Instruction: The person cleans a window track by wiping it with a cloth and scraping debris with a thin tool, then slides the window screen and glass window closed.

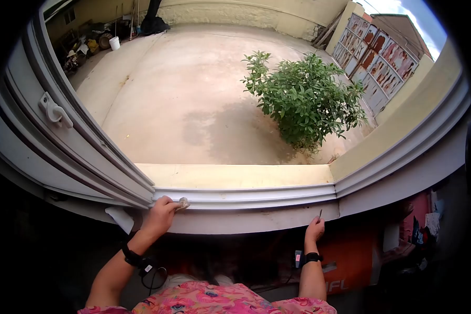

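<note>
My left hand (pixel 161 213) is closed on a small crumpled pale cloth (pixel 182 203), held at the left end of the white window track (pixel 246 197). Lower right, beside the inner sill (pixel 267 217), my right hand (pixel 315 229) is closed around a thin dark tool (pixel 320 213) whose tip points up. What the tool is cannot be made out. Both wrists wear black bands.
A sliding window frame with a white latch (pixel 55 111) stands at the left. A white paper-like piece (pixel 120 219) lies by the left sill. Outside are a green bush (pixel 306 94), a white bucket (pixel 114 43) and a rusty gate (pixel 374 60).
</note>
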`<state>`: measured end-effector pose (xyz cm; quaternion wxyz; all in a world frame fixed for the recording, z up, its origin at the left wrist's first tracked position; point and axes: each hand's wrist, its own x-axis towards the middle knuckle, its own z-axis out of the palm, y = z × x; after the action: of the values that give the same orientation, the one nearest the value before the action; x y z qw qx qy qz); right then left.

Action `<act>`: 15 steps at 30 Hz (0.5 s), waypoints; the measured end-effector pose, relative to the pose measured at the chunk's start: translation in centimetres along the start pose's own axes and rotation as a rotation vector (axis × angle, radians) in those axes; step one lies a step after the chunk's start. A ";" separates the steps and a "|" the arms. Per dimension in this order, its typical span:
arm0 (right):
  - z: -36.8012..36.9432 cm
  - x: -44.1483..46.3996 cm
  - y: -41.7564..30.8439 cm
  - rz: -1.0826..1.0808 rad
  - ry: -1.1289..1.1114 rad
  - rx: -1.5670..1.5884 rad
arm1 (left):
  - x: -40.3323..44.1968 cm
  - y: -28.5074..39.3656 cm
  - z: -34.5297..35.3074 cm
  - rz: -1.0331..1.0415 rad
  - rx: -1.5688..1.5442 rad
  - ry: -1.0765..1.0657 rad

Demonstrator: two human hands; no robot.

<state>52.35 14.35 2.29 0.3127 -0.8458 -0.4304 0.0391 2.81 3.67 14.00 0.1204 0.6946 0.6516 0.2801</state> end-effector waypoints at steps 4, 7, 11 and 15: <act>-0.4 -4.8 -0.1 -0.128 -0.129 0.240 | -5.6 -2.1 -4.8 -0.214 -0.304 0.062; -0.1 -8.5 -2.6 -0.146 -0.329 0.339 | -11.0 -4.8 -6.2 -0.495 -0.680 0.191; 1.6 -12.9 -8.5 -0.203 -0.750 0.530 | -15.5 -6.9 -7.3 -0.795 -1.288 0.334; 1.7 -18.7 -17.5 -0.579 -1.063 0.388 | -17.6 -7.5 -7.6 -0.813 -1.603 0.353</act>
<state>27.79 8.72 7.01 0.2019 -0.4884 -0.7231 0.4447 -7.50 -14.03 12.14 0.5545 0.0675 0.4655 0.6865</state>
